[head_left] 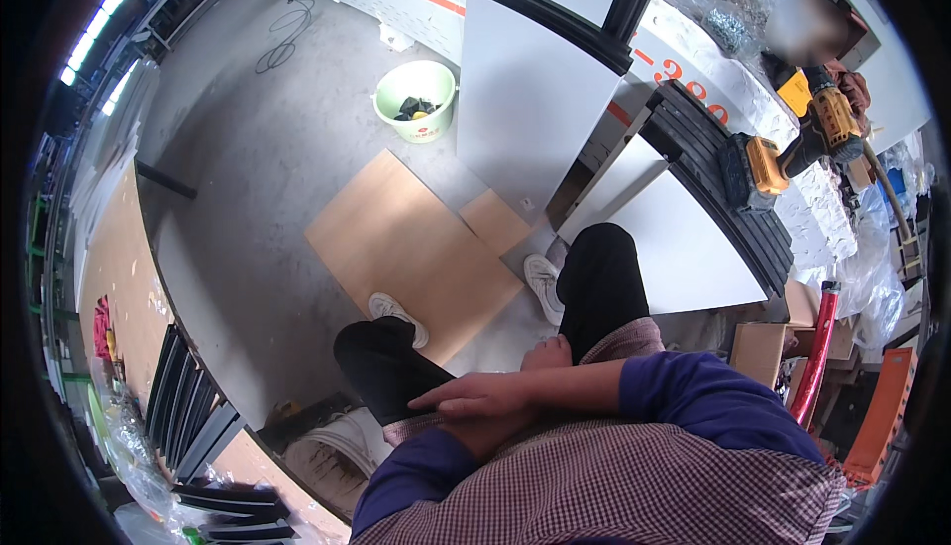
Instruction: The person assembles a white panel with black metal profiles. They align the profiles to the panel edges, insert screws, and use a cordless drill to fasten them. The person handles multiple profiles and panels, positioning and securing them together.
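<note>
My forearms cross at the wrists over my lap. My right hand point(475, 394) lies on top of the left wrist, its fingers stretched toward my left thigh, with nothing in it. From under the right forearm my left hand point(548, 354) shows in part, resting loosely open by my right thigh; its palm side is hidden. Both hands are against the checked apron point(634, 476) and black trousers point(609, 277). White shoes point(399, 317) stand at the edges of a light brown board point(416, 248) on the floor.
White panels point(530, 89) with black edge strips stand ahead and right. A yellow-black cordless drill point(792, 144) rests on a stack of black strips point(693, 139). A pale green bucket point(416, 99) stands ahead. Left is a workbench point(114, 238) with dark strips point(183, 386). A red tube point(817, 352) is right.
</note>
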The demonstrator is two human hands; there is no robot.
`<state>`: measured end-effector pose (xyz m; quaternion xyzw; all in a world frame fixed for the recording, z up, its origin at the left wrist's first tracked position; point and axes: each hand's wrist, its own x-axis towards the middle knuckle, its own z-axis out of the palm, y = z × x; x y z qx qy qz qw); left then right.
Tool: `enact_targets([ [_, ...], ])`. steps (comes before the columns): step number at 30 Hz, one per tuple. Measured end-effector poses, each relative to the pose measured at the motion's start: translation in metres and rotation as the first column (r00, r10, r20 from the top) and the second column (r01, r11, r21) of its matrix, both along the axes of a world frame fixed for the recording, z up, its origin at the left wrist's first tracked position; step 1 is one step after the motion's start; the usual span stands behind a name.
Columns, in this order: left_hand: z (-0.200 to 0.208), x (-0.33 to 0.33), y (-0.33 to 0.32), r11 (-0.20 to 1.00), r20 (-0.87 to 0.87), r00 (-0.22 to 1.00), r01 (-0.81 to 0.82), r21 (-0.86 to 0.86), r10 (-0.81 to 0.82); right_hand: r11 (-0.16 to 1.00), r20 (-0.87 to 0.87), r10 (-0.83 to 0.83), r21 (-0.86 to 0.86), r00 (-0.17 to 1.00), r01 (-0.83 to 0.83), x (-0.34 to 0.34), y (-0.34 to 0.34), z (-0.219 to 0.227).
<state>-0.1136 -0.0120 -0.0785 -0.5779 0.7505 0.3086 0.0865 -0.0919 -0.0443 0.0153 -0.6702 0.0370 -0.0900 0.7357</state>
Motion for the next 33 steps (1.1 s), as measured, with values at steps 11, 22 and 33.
enact_targets([
  [11,0.008,0.003,-0.003,0.992,-0.035,0.999,-0.028,0.125,0.032,0.996,-0.211,0.09,0.004,0.973,-0.092,-0.006,-0.013,0.002],
  [22,0.008,0.001,-0.005,0.992,-0.014,0.999,-0.028,0.123,0.03,0.99,-0.127,0.12,-0.062,0.985,-0.128,0.005,-0.007,0.003],
  [33,0.003,0.009,-0.007,0.996,-0.092,0.996,0.007,0.093,0.001,0.989,-0.151,-0.072,-0.138,0.986,0.051,-0.002,-0.002,-0.019],
])
